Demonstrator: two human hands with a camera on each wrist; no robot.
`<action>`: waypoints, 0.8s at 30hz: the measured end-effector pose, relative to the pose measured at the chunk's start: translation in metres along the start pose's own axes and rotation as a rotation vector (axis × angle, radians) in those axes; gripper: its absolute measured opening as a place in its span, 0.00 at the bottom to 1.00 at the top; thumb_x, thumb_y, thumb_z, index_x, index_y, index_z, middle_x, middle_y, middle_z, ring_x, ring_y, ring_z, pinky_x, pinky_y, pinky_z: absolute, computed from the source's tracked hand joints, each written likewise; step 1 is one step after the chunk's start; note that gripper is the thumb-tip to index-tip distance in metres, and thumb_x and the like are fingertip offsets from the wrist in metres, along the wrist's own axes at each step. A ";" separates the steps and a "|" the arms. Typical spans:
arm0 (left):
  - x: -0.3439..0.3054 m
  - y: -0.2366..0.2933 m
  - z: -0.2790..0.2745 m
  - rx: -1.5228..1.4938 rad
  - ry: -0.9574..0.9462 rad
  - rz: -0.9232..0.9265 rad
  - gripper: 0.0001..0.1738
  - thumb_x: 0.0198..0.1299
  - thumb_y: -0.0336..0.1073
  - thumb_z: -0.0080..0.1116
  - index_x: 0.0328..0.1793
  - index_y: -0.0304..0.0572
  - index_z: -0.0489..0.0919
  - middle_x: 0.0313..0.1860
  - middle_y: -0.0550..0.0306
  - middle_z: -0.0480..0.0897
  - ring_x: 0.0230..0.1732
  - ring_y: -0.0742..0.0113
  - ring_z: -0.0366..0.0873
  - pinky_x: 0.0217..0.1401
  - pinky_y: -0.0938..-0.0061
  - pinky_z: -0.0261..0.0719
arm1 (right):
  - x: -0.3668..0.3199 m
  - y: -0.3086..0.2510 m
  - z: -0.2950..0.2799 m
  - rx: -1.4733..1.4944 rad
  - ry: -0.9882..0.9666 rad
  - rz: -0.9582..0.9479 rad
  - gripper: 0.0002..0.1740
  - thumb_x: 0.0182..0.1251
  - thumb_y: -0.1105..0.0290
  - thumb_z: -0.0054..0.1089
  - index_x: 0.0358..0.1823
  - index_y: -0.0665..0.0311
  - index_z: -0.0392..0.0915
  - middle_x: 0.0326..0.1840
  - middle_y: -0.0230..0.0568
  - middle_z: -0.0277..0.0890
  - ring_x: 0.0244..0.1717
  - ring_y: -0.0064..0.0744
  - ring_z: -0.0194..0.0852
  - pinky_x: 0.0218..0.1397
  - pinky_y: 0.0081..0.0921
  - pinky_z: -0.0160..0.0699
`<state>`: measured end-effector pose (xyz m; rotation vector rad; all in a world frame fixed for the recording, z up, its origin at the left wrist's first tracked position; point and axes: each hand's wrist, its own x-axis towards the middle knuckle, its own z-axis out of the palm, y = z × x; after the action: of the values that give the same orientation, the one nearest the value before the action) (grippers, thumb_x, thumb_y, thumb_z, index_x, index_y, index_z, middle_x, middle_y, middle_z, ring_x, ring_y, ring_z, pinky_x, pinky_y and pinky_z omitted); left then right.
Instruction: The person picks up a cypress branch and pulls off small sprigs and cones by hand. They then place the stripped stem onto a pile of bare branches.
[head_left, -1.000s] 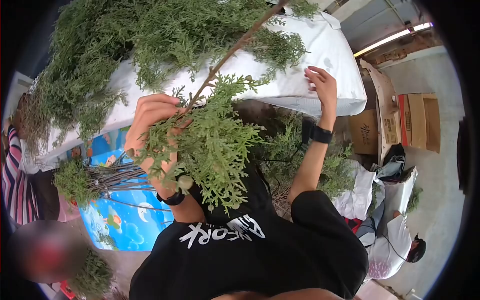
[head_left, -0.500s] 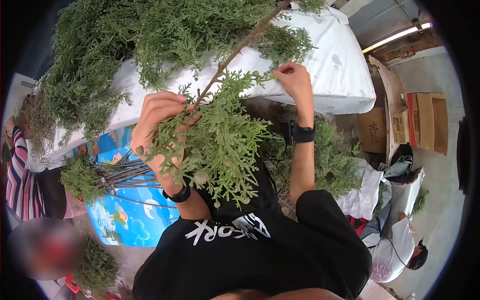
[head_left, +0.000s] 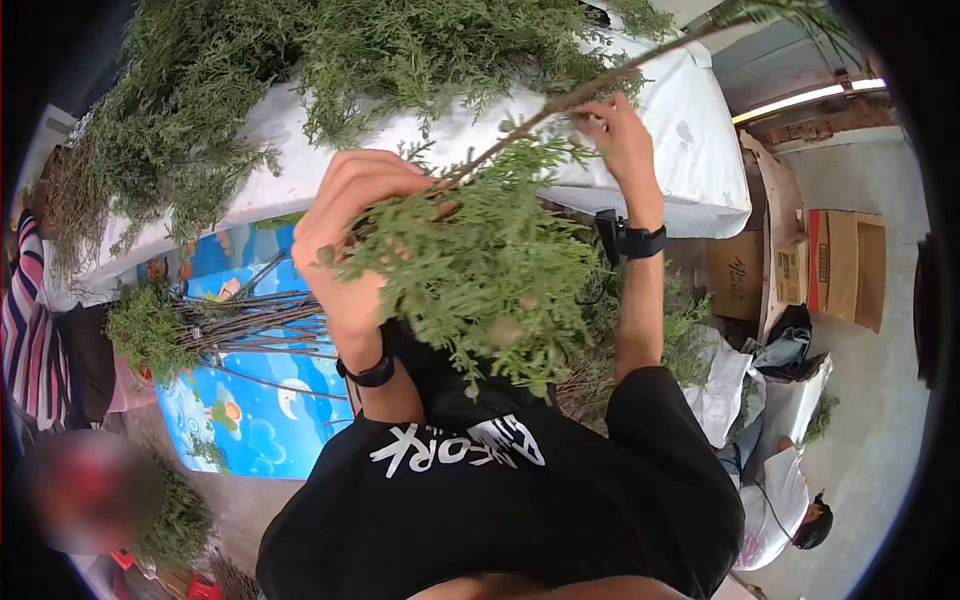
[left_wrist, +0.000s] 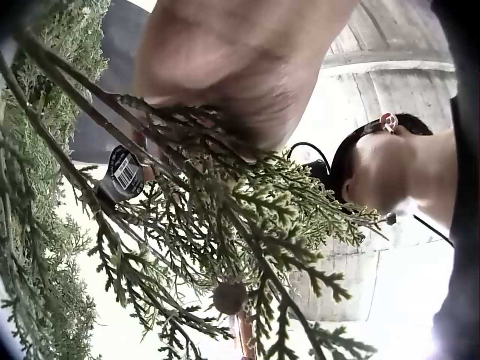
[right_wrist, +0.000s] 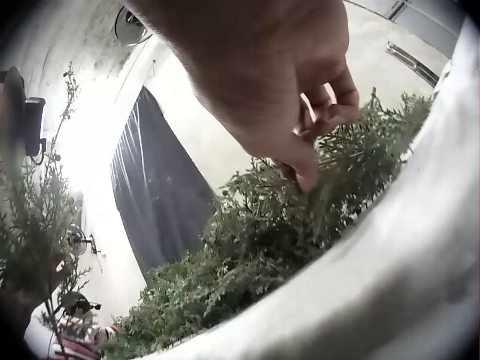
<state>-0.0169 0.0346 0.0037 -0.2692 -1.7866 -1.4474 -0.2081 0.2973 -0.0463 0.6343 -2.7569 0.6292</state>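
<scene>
My left hand (head_left: 345, 245) grips a leafy evergreen branch (head_left: 490, 275) with flat, scaly sprays and small round cones. Its bare brown stem slants up and right past my right hand. In the left wrist view, the hand (left_wrist: 225, 60) is above the sprays, and a round cone (left_wrist: 229, 298) hangs below; leaves hide part of the grip. My right hand (head_left: 625, 150) is by the stem, its fingers loosely bent. In the right wrist view, thumb and fingers of that hand (right_wrist: 277, 90) stand apart, with cut greenery behind them.
A white-covered bale (head_left: 690, 150) carries a large heap of evergreen cuttings (head_left: 400, 60). On the left, bundled stems (head_left: 270, 325) lie on a blue cartoon-printed table (head_left: 260, 440). Cardboard boxes (head_left: 850, 265) stand right. Other people are at both sides, one in a striped sleeve (head_left: 30, 280).
My right hand first came in and pinched a sprig tip, then let go and shifted up and right to the stem. The branch in my left hand has moved right and tilted lower.
</scene>
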 end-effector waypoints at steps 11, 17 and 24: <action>0.001 0.008 0.005 -0.044 -0.116 -0.090 0.18 0.32 0.24 0.54 0.36 0.32 0.82 0.30 0.52 0.80 0.35 0.57 0.75 0.41 0.69 0.74 | 0.017 -0.001 -0.071 1.402 0.304 0.259 0.20 0.68 0.69 0.55 0.57 0.73 0.70 0.55 0.43 0.71 0.55 0.43 0.71 0.55 0.51 0.79; -0.003 -0.002 -0.010 0.018 0.012 -0.121 0.14 0.35 0.23 0.57 0.34 0.33 0.81 0.29 0.53 0.80 0.33 0.59 0.75 0.40 0.73 0.73 | 0.008 0.028 -0.020 1.197 0.040 0.620 0.19 0.70 0.59 0.53 0.52 0.68 0.72 0.44 0.40 0.74 0.39 0.31 0.74 0.45 0.32 0.81; -0.009 -0.014 -0.020 -0.178 0.021 -0.076 0.17 0.49 0.37 0.62 0.36 0.26 0.79 0.35 0.48 0.78 0.37 0.64 0.75 0.39 0.70 0.74 | -0.025 0.012 -0.006 0.872 0.124 0.543 0.31 0.63 0.55 0.62 0.58 0.72 0.67 0.56 0.49 0.70 0.41 0.33 0.77 0.39 0.27 0.82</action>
<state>-0.0104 0.0147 -0.0119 -0.2789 -1.6694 -1.6599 -0.1905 0.3188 -0.0531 -0.0571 -2.4271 1.9455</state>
